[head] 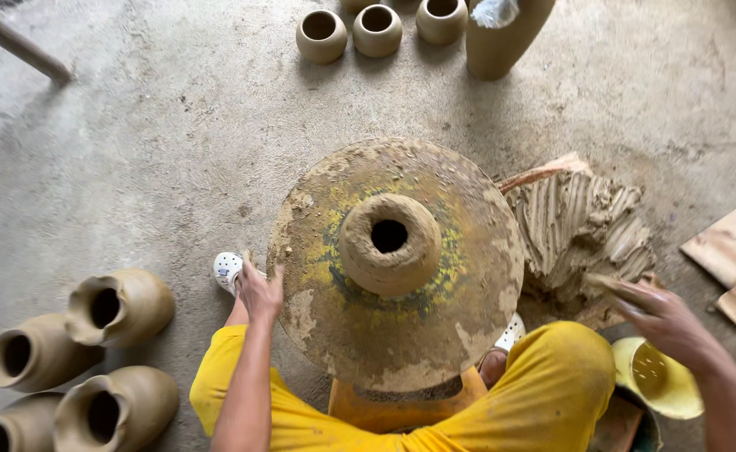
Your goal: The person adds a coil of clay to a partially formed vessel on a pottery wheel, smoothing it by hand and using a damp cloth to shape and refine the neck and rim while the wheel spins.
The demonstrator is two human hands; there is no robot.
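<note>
A round clay-caked turntable with yellow paint patches stands between my knees in yellow trousers. On its middle sits a small stub of wet clay with a dark hole in its top. My left hand rests on the wheel's left rim, fingers curled over the edge. My right hand hovers palm down, fingers spread and clay-smeared, over the near edge of a ridged heap of raw clay to the right of the wheel. It holds nothing.
Several unfired pots lie on their sides at lower left. Three small round pots and a tall vase stand at the top. A yellow bowl sits at my right knee. Boards lie at far right.
</note>
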